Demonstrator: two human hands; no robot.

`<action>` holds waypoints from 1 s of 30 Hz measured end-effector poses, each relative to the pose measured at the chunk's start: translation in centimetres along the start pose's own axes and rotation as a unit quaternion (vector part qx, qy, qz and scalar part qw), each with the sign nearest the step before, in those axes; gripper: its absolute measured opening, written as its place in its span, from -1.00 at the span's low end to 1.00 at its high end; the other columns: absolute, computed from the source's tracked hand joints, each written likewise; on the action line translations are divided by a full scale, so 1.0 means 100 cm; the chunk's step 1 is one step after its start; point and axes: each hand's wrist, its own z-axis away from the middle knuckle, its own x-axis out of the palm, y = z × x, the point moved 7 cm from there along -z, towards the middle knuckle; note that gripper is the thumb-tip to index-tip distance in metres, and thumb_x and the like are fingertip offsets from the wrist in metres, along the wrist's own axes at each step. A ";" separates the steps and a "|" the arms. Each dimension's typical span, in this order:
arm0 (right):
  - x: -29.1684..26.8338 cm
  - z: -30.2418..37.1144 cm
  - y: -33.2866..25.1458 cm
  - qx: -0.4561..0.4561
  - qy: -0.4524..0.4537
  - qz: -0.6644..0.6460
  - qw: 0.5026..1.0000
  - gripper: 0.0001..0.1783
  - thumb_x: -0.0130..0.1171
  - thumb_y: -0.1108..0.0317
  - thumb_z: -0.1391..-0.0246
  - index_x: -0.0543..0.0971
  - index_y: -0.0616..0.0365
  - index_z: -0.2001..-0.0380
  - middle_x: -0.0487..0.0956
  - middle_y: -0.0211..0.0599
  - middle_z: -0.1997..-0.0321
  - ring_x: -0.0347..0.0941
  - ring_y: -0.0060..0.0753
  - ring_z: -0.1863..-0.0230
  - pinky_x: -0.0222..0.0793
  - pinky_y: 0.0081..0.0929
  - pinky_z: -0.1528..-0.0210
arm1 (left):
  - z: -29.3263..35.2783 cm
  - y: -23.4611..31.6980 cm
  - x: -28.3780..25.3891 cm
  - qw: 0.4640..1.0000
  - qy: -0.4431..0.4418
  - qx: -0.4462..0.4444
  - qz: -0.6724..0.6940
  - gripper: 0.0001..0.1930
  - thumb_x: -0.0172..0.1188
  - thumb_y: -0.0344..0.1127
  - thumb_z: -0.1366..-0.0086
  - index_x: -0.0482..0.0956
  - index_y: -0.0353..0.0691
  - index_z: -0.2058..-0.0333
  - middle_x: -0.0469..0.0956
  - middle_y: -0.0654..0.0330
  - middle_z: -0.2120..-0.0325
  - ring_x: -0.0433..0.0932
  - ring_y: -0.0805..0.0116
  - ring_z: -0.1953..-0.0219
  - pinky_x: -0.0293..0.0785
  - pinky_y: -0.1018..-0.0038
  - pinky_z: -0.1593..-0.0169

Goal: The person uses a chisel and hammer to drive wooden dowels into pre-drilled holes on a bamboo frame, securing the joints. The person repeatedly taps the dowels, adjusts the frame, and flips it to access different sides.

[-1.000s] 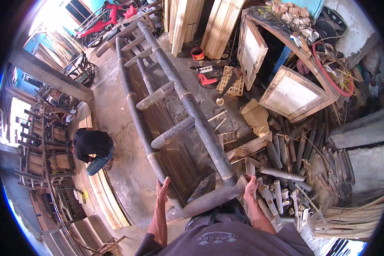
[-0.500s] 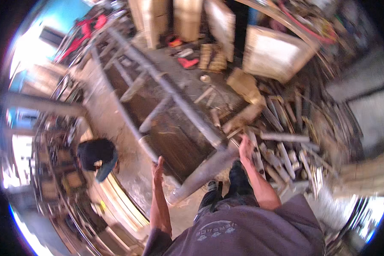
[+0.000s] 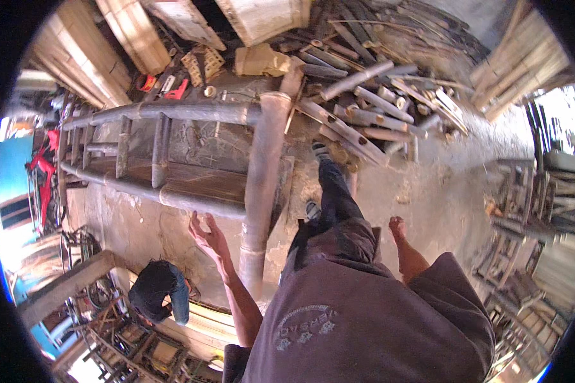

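Observation:
A long bed-like frame of dark bamboo poles stretches away to my left, with several crosspieces between its two long rails. Across its near end lies a thick bamboo pole. My left hand is beside the near rail, fingers spread and curved, nothing in them; whether a fingertip touches the rail I cannot tell. Away from the frame, my right hand hangs over the floor on my right, its fingers curled in and no object showing in it. A slatted dark panel sits within the frame's near section.
Short bamboo offcuts are heaped on the floor ahead. A brown cardboard piece and a red tool lie beyond the frame. Another person crouches at lower left by long pale strips. Bamboo panels lean at far right.
My view and body have turned right. Both hands, earlier held out at the ends of the thick pole, have moved; the right is now well away from the frame.

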 end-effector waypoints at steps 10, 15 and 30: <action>0.022 0.155 0.032 -0.013 -0.054 -0.133 0.990 -0.71 0.10 0.17 -0.01 0.55 0.15 0.31 0.56 -0.12 0.47 0.52 -0.21 0.51 0.41 -0.30 0.47 | 0.098 -0.084 -0.018 0.995 0.042 -0.088 0.014 -0.44 0.00 0.02 -0.36 0.34 -0.36 -0.11 0.37 -0.13 0.08 0.38 -0.03 0.03 0.28 0.14 -0.07; 0.002 0.113 -0.095 -0.179 -0.079 -0.074 0.978 -0.67 0.03 0.15 -0.14 0.53 0.18 0.20 0.54 -0.22 0.48 0.48 -0.40 0.50 0.40 -0.41 0.46 | 0.131 -0.115 -0.027 0.986 0.069 -0.124 0.086 -0.47 0.08 -0.08 -0.31 0.32 -0.34 -0.12 0.35 -0.09 0.08 0.37 0.05 0.04 0.29 0.20 -0.04; 0.027 -0.068 -0.183 -0.177 -0.185 -0.165 0.953 -0.78 0.02 0.15 -0.23 0.45 0.03 0.19 0.48 -0.39 0.49 0.44 -0.53 0.54 0.40 -0.52 0.55 | 0.306 -0.260 -0.031 0.872 0.270 -0.408 0.034 -0.52 0.06 -0.14 -0.28 0.35 -0.35 -0.08 0.29 -0.22 -0.07 0.20 -0.14 -0.18 0.12 0.11 -0.22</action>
